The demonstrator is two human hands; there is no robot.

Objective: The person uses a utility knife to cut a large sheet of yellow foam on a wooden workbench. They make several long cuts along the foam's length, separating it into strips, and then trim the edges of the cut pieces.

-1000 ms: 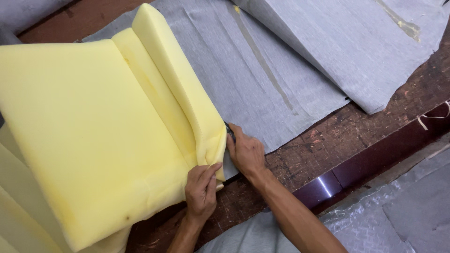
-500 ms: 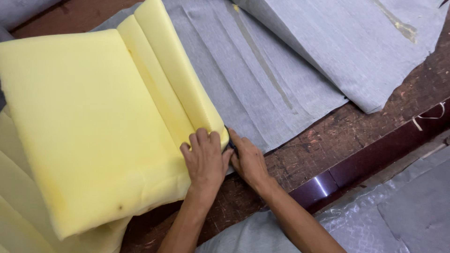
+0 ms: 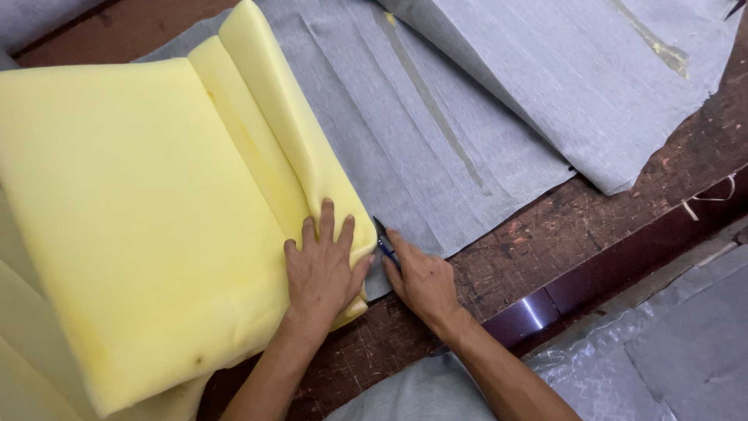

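Observation:
A thick yellow foam slab [image 3: 140,210] lies on the left, with a thinner yellow foam strip [image 3: 288,125] folded up along its right edge. My left hand [image 3: 319,269] presses flat on the near end of that strip, fingers spread. My right hand [image 3: 421,281] is just to the right of it and grips a small blue-handled knife [image 3: 383,240] whose blade points at the foam's edge. Under the foam lies a grey fabric sheet [image 3: 405,132].
A second grey fabric sheet [image 3: 592,78] overlaps the first at the upper right. Both rest on a worn brown wooden table [image 3: 561,226] with a dark front edge [image 3: 576,292]. Grey fabric and plastic wrap [image 3: 662,351] lie below the table at the lower right.
My left hand went from pinching the foam strip's end to lying flat on top of it. My right hand shifted slightly right and the knife blade came into view.

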